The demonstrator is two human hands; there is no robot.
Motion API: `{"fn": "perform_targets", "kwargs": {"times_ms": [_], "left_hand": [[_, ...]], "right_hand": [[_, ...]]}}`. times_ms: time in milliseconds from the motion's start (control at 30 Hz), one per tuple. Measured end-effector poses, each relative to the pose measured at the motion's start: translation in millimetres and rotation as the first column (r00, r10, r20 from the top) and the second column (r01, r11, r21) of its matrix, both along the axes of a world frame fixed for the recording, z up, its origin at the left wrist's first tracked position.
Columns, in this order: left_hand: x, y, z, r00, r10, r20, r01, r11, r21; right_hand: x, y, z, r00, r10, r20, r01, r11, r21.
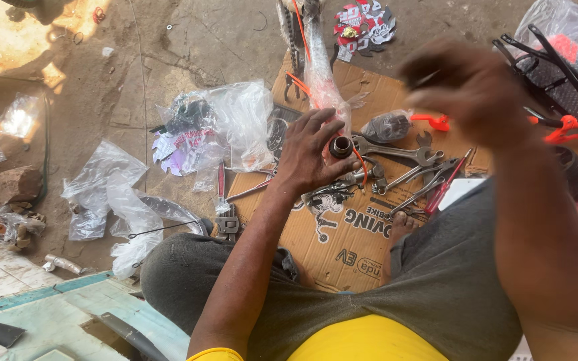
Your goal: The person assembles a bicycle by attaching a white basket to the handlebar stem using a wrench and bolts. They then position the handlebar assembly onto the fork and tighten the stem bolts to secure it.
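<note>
Hands at plastic-wrapped bicycle frame tube.
Your left hand (312, 150) grips the dark round metal tube end (340, 146), steadying it; your right hand (466, 83) is blurred, grip unreadable.

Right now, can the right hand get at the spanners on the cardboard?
Probably yes. The right hand is raised just above the spanners, which lie bare on the cardboard with nothing over them. It is blurred, though, and may already hold a small thing.

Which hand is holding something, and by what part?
Left hand grips the plastic-wrapped bike frame tube just below its open metal end. Right hand is blurred; cannot tell.
</note>
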State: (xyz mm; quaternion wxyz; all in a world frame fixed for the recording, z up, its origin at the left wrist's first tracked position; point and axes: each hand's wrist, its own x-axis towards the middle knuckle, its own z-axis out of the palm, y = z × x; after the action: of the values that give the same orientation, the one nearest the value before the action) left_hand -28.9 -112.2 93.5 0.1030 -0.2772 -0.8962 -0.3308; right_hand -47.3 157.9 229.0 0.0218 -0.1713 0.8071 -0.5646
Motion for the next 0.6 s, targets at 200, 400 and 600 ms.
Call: {"fn": "perform_targets", "kwargs": {"times_ms": [200, 400, 600], "left_hand": [[-4, 20, 5, 0.996, 0.016, -0.086, -0.003, 0.988, 0.154], [-6, 36, 11, 0.998, -0.046, -0.053, 0.054, 0.985, 0.165], [-8, 27, 19, 0.996, -0.086, -0.031, 0.091, 0.958, 0.270]], "right_hand": [[7, 158, -64, 0.966, -0.179, 0.186, 0.257, 0.754, -0.605], [135, 233, -218, 0.594, -0.683, 0.425, 0.734, 0.676, 0.063], [256, 231, -300, 0.348, -0.919, -0.186, 0.748, 0.152, 0.646]]}}
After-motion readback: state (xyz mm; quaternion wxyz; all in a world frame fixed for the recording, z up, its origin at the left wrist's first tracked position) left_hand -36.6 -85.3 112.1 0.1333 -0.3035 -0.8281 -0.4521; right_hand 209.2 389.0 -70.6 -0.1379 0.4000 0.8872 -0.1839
